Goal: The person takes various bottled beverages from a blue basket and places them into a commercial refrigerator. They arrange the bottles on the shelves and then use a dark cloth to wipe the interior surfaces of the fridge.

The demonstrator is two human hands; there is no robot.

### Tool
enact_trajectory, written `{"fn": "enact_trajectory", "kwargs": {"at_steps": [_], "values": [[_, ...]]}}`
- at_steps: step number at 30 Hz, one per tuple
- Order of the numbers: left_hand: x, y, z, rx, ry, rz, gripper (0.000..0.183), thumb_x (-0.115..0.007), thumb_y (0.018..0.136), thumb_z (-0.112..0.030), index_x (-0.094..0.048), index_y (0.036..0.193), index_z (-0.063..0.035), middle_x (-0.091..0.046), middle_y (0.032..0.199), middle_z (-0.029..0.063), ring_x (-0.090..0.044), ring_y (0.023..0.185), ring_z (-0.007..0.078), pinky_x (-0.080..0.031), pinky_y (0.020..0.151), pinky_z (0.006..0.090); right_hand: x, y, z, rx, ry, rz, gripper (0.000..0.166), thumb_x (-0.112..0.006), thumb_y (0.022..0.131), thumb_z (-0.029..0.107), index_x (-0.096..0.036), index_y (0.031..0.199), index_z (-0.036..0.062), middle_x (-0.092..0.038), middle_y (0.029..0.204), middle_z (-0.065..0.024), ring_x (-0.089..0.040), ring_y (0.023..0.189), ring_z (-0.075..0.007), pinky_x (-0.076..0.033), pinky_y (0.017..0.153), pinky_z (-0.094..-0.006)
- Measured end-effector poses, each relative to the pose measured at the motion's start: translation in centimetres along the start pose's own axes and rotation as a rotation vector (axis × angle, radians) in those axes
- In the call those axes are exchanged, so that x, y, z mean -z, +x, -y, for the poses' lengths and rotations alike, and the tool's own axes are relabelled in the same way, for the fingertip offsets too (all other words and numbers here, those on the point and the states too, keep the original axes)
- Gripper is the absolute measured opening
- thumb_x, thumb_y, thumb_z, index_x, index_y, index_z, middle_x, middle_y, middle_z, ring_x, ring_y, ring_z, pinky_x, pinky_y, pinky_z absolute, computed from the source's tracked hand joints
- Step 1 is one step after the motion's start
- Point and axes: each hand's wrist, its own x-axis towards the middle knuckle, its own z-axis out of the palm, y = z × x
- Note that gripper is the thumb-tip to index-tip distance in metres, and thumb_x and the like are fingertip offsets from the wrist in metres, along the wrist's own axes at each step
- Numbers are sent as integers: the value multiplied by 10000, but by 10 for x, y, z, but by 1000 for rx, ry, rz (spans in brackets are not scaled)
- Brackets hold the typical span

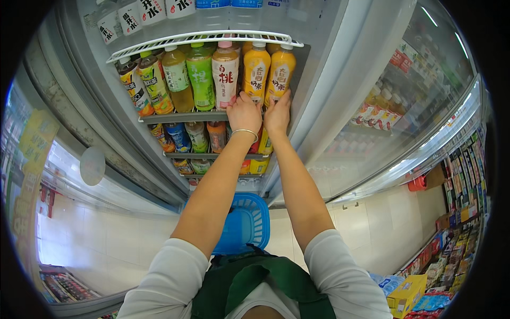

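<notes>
Both my hands reach into an upright drinks cooler at a shelf of bottled drinks. My left hand (244,113), with a bangle at the wrist, is at the base of a yellow milk tea bottle (257,71), beside a white and pink peach oolong tea bottle (225,75). My right hand (277,113) touches the lower part of a second yellow bottle (281,71) at the shelf's right end. The fingertips are partly hidden, so a firm grip cannot be made out. Further left on the shelf stand a green bottle (200,75) and several tea bottles.
A white wire shelf (199,39) with water bottles runs above. Lower shelves (199,155) hold more drinks. A blue plastic basket (263,223) sits on the floor below my arms. A glass door (358,139) stands at the right; packaged goods (450,255) lie at the far right.
</notes>
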Motion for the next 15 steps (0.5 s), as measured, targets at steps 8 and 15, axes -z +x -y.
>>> {"fn": "enact_trajectory", "kwargs": {"at_steps": [8,15], "values": [[2,0,-3,48,-12,50,643,-649,830,-348,-432,1242,95,-643,922,157,-637,845,281,-433,788,417,0,-4,3,-26,-12,5,647,-523,928,158,-185,1433,-63,-429,1308,-309,-466,1150,-466,-421,945,-466],[-4,-28,7,-95,-238,-90,673,-618,855,-244,-336,1346,120,-456,1316,278,-480,1147,373,-348,991,454,-5,-27,-14,12,68,-42,647,-510,937,164,-181,1443,-67,-313,1425,-315,-333,1305,-448,-330,1062,-439]]}}
